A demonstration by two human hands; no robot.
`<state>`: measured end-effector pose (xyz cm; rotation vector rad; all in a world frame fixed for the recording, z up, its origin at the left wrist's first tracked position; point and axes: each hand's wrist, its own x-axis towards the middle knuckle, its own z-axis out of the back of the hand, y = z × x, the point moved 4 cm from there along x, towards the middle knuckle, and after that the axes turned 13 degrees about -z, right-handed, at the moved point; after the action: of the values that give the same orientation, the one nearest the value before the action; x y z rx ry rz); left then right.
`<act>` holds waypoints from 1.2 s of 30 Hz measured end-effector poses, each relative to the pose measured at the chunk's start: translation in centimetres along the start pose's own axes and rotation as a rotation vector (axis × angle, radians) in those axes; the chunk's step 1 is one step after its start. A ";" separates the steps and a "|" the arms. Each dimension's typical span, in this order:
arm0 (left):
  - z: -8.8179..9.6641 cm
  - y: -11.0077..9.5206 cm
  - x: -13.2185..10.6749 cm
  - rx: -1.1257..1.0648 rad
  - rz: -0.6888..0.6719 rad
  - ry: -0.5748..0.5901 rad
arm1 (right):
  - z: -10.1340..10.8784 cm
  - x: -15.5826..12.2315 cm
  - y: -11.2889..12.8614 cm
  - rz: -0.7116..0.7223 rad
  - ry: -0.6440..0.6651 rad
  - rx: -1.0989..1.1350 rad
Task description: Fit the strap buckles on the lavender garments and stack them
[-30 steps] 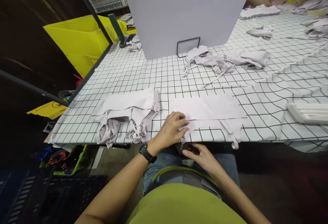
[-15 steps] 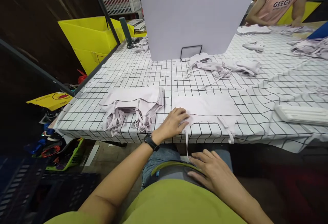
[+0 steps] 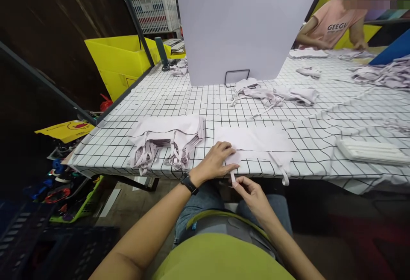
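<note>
Shirt lettering: "GEEGU", or close to it, in dark capitals across the pink shirt (image 3: 335, 23) of a co-worker at the far right; the last letter is hard to make out.
Yellow packaging: a flat yellow piece (image 3: 62, 131) left of the table bears a red emblem and small print, too small to read.
White crate: the lattice-sided crate (image 3: 153, 13) at the back left shows pale and red patches; any words there are blurred.
Pale garment: spread flat on the checked tablecloth (image 3: 315, 160) near the front edge, the garment (image 3: 256, 139) lies right of a layered stack (image 3: 168, 128) with dangling straps.
Left hand: palm down, the left hand (image 3: 215, 161) rests on the garment's left end; whether it grips cloth, I cannot tell; a dark watch (image 3: 189, 184) circles the wrist, its display unseen.
Right hand: just past the table edge, the right hand (image 3: 253, 194) has thumb and finger together, pinching the strap (image 3: 232, 176); the strap runs down from beside the left thumb.
</note>
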<state>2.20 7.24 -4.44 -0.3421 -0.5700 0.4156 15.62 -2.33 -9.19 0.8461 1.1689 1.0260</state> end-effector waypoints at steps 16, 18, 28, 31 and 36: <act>0.0 0.0 0.0 0.014 0.008 0.038 | 6.6 -11.2 1.0 -0.357 0.113 -0.190; 0.0 0.0 0.0 0.016 0.006 0.044 | 7.4 -11.9 1.4 -0.381 0.014 -0.135; 0.2 -0.2 0.1 0.016 0.012 0.054 | 9.4 -10.4 2.3 -0.397 -0.011 0.425; 0.4 -0.4 0.2 0.019 0.027 0.075 | 9.1 -8.2 2.6 -0.296 -0.083 0.308; 0.8 -0.4 0.9 0.000 0.050 0.045 | 8.6 -5.0 4.1 -0.124 -0.174 0.190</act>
<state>2.56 7.46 -3.27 -0.3656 -0.5184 0.4549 22.87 -5.85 -2.06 0.9787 1.1666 0.7330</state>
